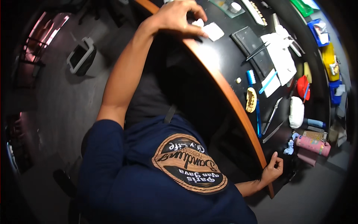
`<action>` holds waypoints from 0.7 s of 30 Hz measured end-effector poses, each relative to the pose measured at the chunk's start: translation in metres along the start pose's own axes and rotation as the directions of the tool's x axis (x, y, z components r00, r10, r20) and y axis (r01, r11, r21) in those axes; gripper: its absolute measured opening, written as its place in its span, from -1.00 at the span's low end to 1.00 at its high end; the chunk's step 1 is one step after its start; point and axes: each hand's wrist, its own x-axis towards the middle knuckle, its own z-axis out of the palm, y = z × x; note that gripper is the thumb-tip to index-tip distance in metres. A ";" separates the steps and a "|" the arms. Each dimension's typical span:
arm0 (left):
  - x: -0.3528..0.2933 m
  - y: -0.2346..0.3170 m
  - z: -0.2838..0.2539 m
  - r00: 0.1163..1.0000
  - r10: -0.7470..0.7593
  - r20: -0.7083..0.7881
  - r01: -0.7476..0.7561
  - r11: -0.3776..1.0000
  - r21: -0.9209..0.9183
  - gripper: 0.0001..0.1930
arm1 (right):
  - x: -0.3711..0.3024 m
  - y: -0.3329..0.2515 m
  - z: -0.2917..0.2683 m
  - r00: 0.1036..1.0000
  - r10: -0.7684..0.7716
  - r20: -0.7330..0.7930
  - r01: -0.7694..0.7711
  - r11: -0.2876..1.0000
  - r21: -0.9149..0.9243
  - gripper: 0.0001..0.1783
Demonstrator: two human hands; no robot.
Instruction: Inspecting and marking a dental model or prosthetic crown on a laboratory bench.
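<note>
At the top, my left hand [178,18] reaches over the table's wooden edge, its fingers curled around a small white lump [198,23]. Beside the thumb tip lies a white, roughly square piece [214,31], perhaps folded gauze. My right hand [272,171] rests at the table edge on the lower right, loosely bent with thumb and fingers apart and nothing visible in it. Closest to it are a crumpled pale blue tissue [290,145] and a pink cylindrical container [313,145]. A cream dental model [251,99] stands between the hands, near a blue-bristled brush [251,77].
Tweezers [257,52] lie over a black case [253,50], beside white paper [279,56]. Metal instruments [272,115], a white roll [296,112] and a red bowl [302,88] sit farther along. Coloured bins [329,61] line the back. On the floor at left stands a wastebasket [81,56].
</note>
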 end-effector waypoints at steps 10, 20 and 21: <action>-0.010 0.008 0.002 0.993 -0.074 -0.097 0.058 0.986 -0.158 -0.74 | 0.011 0.007 -0.007 0.986 0.136 -0.092 -0.147 0.980 -0.133 -0.56; -0.023 -0.012 -0.004 0.991 0.025 -0.130 -0.063 0.953 -0.297 -0.71 | 0.089 -0.151 0.030 1.000 -0.002 -0.018 0.003 0.998 0.059 -0.71; -0.019 -0.014 -0.012 0.992 0.023 -0.123 -0.062 0.945 -0.322 -0.71 | 0.104 -0.175 0.035 0.997 -0.063 0.046 0.061 0.996 0.059 -0.71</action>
